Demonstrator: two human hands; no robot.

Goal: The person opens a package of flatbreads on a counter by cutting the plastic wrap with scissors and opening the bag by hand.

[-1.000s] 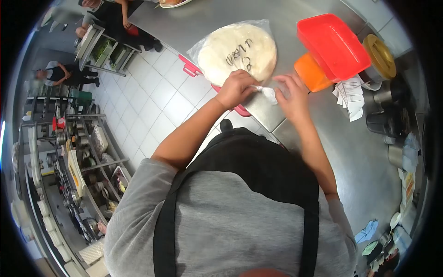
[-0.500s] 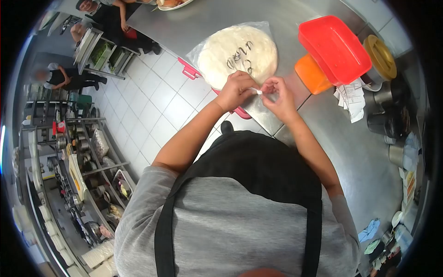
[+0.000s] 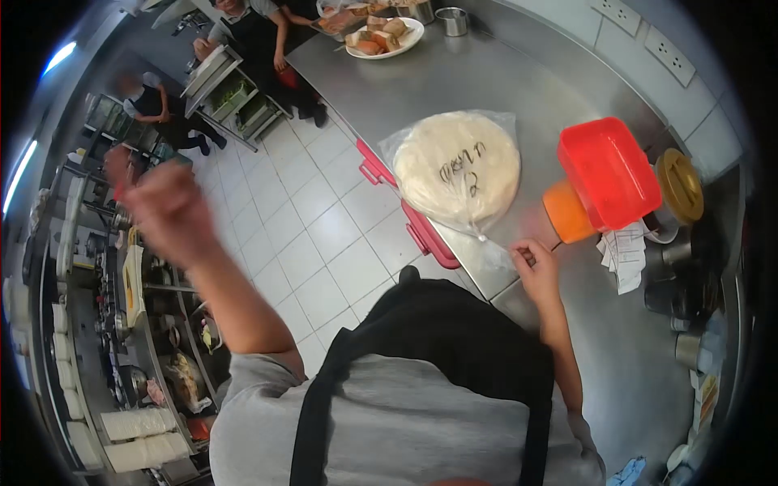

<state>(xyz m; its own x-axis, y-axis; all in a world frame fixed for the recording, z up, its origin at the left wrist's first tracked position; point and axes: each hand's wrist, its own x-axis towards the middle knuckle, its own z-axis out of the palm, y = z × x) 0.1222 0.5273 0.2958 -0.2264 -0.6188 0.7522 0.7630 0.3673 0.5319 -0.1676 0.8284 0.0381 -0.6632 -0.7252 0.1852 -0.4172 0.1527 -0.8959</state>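
Observation:
A clear plastic bag lies on the steel counter, filled with a round, flat, pale mass that looks like dough. Black handwriting with a "2" marks its top. The bag's neck is gathered into a small white knot or tie, with a loose tail below. My right hand pinches the edge of that tail with closed fingers. Far out to the left, my left hand is raised above the floor, away from the bag. Motion smears its fingers, so their state is unclear.
Right of the bag stand a red plastic tub, an orange container and a yellow lid. Paper slips hang below the tub. A plate of food sits at the far end. Pink handles project beside the counter. Two people stand beyond.
My left hand has let go of the bag's neck and swung far left. My right hand stays at the bag's tail. The camera view has shifted, showing more of the counter's far end.

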